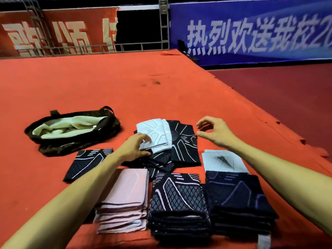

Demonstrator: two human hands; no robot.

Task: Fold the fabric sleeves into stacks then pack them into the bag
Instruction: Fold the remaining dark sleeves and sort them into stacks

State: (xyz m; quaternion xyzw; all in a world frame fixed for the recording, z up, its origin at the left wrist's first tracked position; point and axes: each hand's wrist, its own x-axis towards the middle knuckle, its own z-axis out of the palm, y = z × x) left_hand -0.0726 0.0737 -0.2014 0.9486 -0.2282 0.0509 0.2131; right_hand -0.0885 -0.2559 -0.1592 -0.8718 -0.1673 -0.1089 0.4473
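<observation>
My left hand point(133, 147) gripped the near-left corner of a folded white sleeve point(157, 134), which lay on top of a loose heap of black sleeves point(186, 148). My right hand point(214, 131) hung above the red mat point(107, 83) just right of the heap, fingers loosely curled, holding nothing. Three stacks sat nearest me in a row: pink stack point(125, 200), patterned black stack point(177, 200), darker stack point(237, 200). A grey-marked white sleeve point(222, 161) lay behind the darker stack. A single black sleeve point(86, 162) lay flat left of my forearm. The bag point(59, 149), dark with a pale lining, lay open at far left.
</observation>
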